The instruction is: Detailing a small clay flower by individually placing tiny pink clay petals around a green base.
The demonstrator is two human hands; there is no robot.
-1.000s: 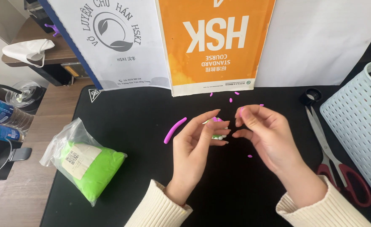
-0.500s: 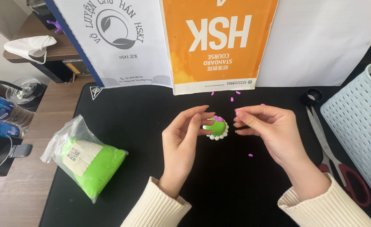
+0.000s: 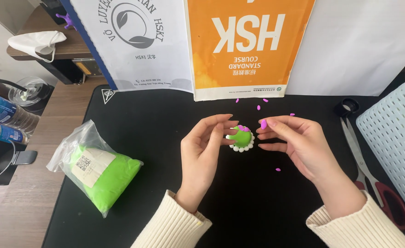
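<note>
Green clay dome (image 3: pixel 243 137) now upright between the hands; right fingertip (image 3: pixel 263 124) seemingly carries a petal.

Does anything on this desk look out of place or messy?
Small purple clay bits lie scattered on the black mat around the green clay piece. The orange book stands upside down. Nothing looks damaged.

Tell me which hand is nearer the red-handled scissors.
Right. The right hand sits just left of the scissors on the black mat; the left hand is farther off, beyond the green clay piece.
</note>
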